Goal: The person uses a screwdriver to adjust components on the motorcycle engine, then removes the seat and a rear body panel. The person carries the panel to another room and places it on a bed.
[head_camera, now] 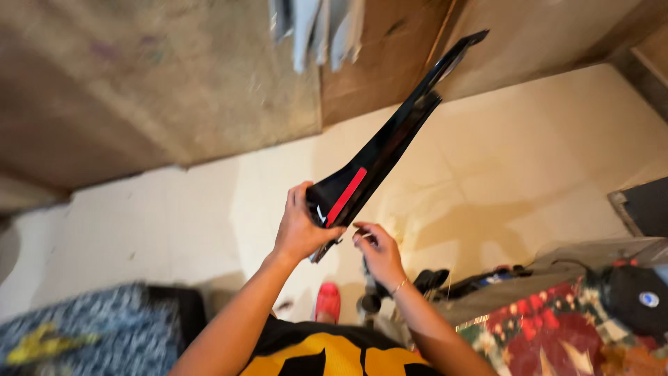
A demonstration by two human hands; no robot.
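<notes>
While the camera looks down over a pale tiled floor, we hold a long, glossy black panel with a red stripe, its wide end near us and its narrow tip slanting up and away toward the brown wall. Our left hand is clenched around the panel's wide end, thumb on the near face. Our right hand sits just below and beside that end, fingers curled; we cannot tell whether it grips the panel or only touches its lower edge. Below the panel a red shoe rests on the floor. To the right of the panel lies a red patterned cloth bearing a black cap.
</notes>
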